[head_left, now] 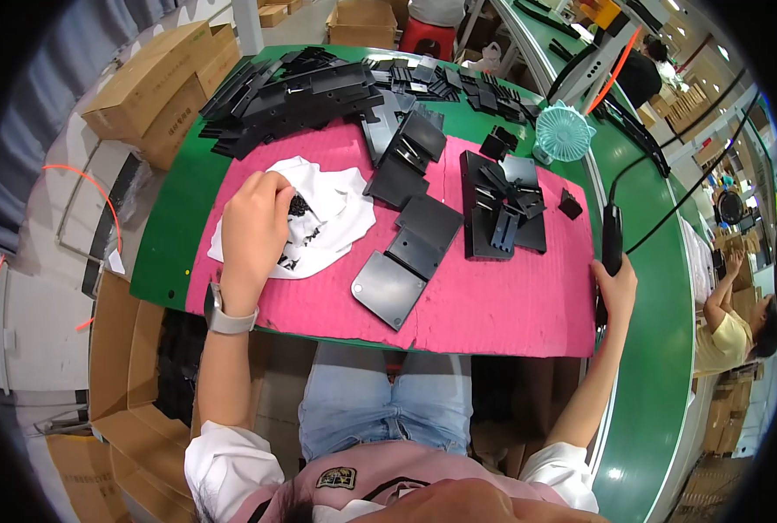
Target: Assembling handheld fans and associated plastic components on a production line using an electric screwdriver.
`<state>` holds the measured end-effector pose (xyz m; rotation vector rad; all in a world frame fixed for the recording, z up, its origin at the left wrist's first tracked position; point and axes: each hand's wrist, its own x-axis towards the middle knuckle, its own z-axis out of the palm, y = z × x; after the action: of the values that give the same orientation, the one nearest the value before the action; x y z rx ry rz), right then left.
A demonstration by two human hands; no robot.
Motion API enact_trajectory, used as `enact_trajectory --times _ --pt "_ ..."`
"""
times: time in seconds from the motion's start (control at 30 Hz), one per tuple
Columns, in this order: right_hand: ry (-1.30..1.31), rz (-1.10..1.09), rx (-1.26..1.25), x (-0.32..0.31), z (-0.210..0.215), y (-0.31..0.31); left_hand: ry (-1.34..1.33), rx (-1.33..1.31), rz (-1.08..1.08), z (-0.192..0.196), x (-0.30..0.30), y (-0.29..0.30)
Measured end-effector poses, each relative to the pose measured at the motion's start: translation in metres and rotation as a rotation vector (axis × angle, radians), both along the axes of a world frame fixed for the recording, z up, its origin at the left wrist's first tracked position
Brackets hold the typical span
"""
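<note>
while the left hand (253, 218) reaches into a crumpled white plastic bag (336, 218) on the pink corrugated mat (502, 305), its fingertips are pinched together over a heap of small black screws (299, 207) lying in the bag's folds; whether a screw is actually caught between them cannot be told. the right hand (617, 288) is well apart at the mat's right edge, closed around a slim black electric screwdriver (612, 240) with a cable running off it. between the hands lie flat black plastic plates (390, 288) and a black jig (500, 209) carrying small brackets. the screws look tiny, hard and light, likely to slip or roll, so a fingertip pinch on one at a time suits them; the thin bag would shift easily. the screwdriver seems stiff and best held round its barrel.
</note>
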<state>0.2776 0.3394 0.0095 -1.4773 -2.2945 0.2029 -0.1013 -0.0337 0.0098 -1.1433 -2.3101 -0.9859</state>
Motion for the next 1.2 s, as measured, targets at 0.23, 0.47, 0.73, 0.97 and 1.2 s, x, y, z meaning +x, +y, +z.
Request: enact_trajectory --times 0.23,0.47,0.73,0.97,1.2 --pt "0.849 0.439 -0.354 -0.057 0.057 -0.087 -1.041 0.43 -0.6 0.011 0.031 0.039" --pt "1.395 1.04 -0.849 -0.154 0.116 -0.154 -1.379 0.359 -0.884 0.022 0.067 0.073" --pt "1.606 1.566 -0.674 -0.182 0.103 -0.162 -1.454 0.471 -0.903 0.013 0.071 0.065" --pt "1.642 1.515 -0.67 -0.177 0.091 -0.161 -1.469 0.454 -0.877 0.014 0.073 0.064" --pt "1.637 1.427 -0.649 -0.177 0.085 -0.171 -1.491 0.518 -0.89 0.008 0.075 0.063"
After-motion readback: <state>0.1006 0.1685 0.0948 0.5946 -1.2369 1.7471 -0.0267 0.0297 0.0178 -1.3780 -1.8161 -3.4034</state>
